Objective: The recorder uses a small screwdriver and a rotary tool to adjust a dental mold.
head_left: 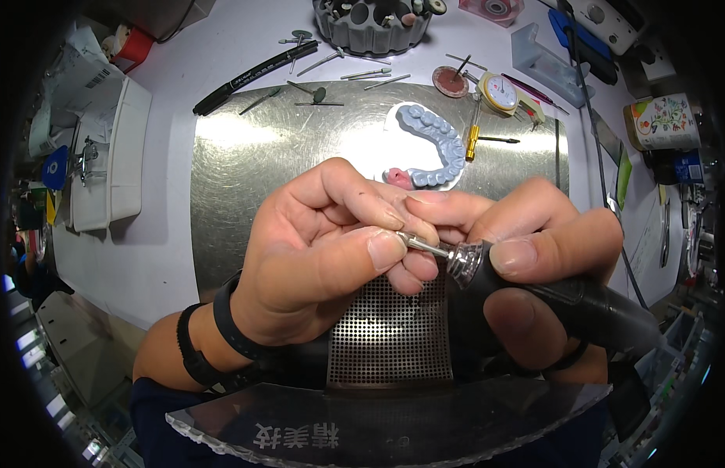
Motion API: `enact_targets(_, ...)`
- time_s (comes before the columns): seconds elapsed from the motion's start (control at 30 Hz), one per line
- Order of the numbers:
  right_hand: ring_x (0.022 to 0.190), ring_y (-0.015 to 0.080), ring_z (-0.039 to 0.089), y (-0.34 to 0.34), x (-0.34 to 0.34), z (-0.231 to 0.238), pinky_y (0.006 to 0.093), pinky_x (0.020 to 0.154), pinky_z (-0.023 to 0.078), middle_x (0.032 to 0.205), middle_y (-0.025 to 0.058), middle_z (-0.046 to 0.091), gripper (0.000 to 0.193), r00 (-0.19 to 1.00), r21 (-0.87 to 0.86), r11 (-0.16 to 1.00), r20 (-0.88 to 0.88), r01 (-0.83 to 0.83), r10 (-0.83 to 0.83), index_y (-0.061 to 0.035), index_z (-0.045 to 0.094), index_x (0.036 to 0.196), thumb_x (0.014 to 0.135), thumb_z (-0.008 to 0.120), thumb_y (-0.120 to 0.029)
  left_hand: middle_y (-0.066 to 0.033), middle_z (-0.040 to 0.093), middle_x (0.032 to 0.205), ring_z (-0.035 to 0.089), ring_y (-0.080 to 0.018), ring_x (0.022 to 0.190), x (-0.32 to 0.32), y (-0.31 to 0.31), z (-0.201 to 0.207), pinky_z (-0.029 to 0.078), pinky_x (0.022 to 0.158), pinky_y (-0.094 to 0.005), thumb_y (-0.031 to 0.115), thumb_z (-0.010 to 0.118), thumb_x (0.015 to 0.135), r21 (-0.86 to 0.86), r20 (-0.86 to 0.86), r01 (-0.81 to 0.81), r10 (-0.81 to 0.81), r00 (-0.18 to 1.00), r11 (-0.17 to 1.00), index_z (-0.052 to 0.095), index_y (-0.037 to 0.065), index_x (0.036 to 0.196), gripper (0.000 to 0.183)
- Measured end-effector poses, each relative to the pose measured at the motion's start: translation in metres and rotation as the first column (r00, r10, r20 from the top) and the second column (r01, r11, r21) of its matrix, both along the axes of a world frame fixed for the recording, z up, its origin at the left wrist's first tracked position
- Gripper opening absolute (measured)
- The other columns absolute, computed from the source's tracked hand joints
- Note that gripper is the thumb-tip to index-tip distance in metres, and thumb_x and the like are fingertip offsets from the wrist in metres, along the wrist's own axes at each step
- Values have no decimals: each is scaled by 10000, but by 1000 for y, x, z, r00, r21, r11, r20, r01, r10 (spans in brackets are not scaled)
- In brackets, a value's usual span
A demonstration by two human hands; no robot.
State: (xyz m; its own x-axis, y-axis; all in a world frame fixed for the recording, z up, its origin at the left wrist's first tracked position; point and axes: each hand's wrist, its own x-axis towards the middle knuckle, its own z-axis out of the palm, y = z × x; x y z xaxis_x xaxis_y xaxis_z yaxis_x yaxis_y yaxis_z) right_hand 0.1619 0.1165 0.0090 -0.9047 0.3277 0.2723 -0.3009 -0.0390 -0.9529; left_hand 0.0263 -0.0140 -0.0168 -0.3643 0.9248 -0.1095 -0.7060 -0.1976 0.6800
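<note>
My right hand is wrapped round a black rotary handpiece with a clear-and-silver nose. A thin metal shank sticks out of that nose toward the left. Between the thumb and index finger of my left hand, the far end of the shank is pinched. Whatever tip or small part lies there is mostly hidden by my fingers. Just beyond both hands a grey dental arch model with a pink section rests on a white base upon the metal plate.
A perforated metal grille and a clear shield lie below my hands. Several burs, a black marker, a dial gauge and a yellow-handled tool lie beyond. A grey bur holder stands at the back, a white tray at left.
</note>
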Motion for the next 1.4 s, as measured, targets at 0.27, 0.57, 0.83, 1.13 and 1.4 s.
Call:
enact_targets(0.27, 1130, 409, 549, 0, 2, 2, 570, 1016, 428, 959, 145, 491, 210, 999, -52, 999, 34, -2, 4, -106, 428, 1100, 934, 556, -122, -87, 633, 747, 626, -138, 696, -1, -1, -1, 516, 836, -340, 20, 545, 852, -1, 9, 4, -4, 1000, 1000, 513, 95, 941, 120)
enact_targets(0.57, 1118, 413, 553, 2, 2, 1, 600, 1015, 413, 947, 129, 490, 209, 1000, 36, 999, -2, -16, 16, -108, 430, 1097, 936, 561, -131, -90, 605, 755, 587, -126, 639, 1, 1, -1, 522, 779, -317, 25, 568, 846, 19, -25, -5, 5, 1000, 1000, 507, 94, 943, 134)
enact_targets(0.83, 1115, 417, 553, 4, 0, 2, 613, 1016, 405, 943, 123, 490, 212, 998, 77, 995, 41, -58, 55, -114, 431, 1114, 941, 552, -131, -120, 619, 822, 599, -133, 647, 1, -2, -1, 527, 712, -291, -2, 569, 831, -35, 3, -54, 54, 999, 998, 499, 74, 942, 152)
enact_targets(1.13, 1116, 422, 550, -1, 0, -1, 602, 1014, 412, 955, 124, 487, 212, 999, 75, 997, -20, -26, 28, -115, 422, 1120, 944, 540, -119, -126, 620, 819, 592, -130, 639, 1, -4, 3, 528, 732, -309, -1, 567, 825, -46, 41, -47, 49, 998, 998, 494, 77, 944, 160)
enact_targets(1.4, 1123, 417, 549, 1, 2, 4, 588, 1013, 422, 966, 127, 484, 220, 999, 62, 998, 36, -12, 10, -119, 414, 1121, 945, 546, -130, -99, 608, 764, 573, -121, 617, 2, 0, 0, 520, 755, -317, 20, 561, 834, 0, -22, -41, 41, 999, 999, 500, 92, 935, 138)
